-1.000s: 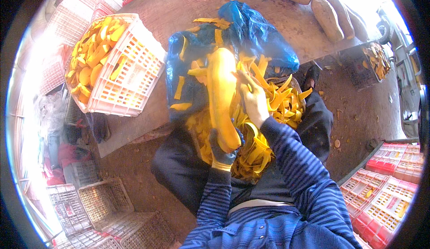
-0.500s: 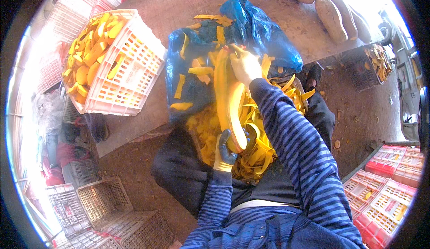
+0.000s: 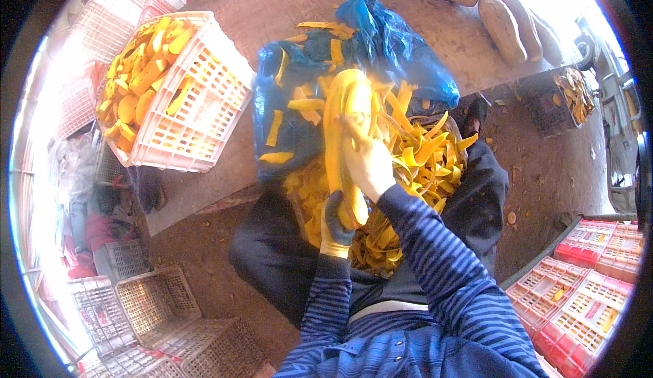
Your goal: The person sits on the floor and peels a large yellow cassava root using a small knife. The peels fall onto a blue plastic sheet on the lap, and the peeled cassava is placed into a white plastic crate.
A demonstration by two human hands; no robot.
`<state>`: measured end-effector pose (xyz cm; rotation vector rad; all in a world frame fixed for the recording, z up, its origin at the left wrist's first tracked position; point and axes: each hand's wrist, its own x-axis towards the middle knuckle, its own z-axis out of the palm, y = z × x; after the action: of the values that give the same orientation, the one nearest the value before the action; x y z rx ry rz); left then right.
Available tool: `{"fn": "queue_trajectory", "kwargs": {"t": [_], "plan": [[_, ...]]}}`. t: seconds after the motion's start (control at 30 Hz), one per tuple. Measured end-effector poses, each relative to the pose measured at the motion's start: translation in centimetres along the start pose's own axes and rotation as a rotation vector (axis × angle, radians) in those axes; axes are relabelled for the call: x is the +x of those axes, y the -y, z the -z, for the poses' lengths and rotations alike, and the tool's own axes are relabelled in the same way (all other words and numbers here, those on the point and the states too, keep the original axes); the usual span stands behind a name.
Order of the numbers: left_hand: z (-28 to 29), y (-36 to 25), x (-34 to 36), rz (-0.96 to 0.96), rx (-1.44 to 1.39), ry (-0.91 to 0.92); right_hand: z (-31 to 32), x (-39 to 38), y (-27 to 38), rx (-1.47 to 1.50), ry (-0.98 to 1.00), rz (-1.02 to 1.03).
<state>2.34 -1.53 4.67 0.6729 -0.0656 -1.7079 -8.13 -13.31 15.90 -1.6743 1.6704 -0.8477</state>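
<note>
My left hand (image 3: 336,223), in a dark glove with a yellow cuff, grips the lower end of a long orange squash (image 3: 335,123), held lengthwise before me. My right hand (image 3: 367,162), pale, lies over the squash's middle with bent fingers; what is in them is blurred and hidden. Under and right of the squash, curled yellow-orange peels (image 3: 428,167) heap up between my legs. Loose strips lie on a crumpled blue plastic sheet (image 3: 394,45) just beyond.
A white crate (image 3: 201,130) full of orange pieces stands at left. Long pale squashes (image 3: 507,31) lie on the board (image 3: 245,11) behind. A dark crate (image 3: 547,116) holds scraps at right; red-and-white crates (image 3: 564,334) sit lower right, dirty crates (image 3: 153,300) lower left.
My right hand first moved up to the far end of the squash, then back down to its middle. My left hand still holds the lower end, slightly shifted.
</note>
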Motion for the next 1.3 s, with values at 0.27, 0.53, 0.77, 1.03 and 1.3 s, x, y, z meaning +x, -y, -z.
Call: {"fn": "queue_trajectory", "kwargs": {"t": [0.27, 0.53, 0.77, 1.03, 1.3], "plan": [[2.1, 0.5, 0.7, 0.112, -0.634, 0.157, 1.4, -13.5, -1.6, 0.047, 0.2, 0.053], [0.9, -0.5, 1.8, -0.064, 0.071, -0.007, 6.7, -17.2, -3.6, 0.284, 0.249, -0.153], [0.8, -0.7, 1.7, 0.055, -0.01, 0.065, 4.3, -1.0, -2.8, 0.491, -0.071, 0.138], [0.7, -0.7, 1.8, 0.032, 0.045, -0.049, 0.4, 10.6, -3.6, 0.328, -0.063, 0.08], [-0.3, -0.5, 1.1, -0.115, 0.182, -0.026, 0.4, 0.0, -4.3, 0.373, 0.038, 0.205]]}}
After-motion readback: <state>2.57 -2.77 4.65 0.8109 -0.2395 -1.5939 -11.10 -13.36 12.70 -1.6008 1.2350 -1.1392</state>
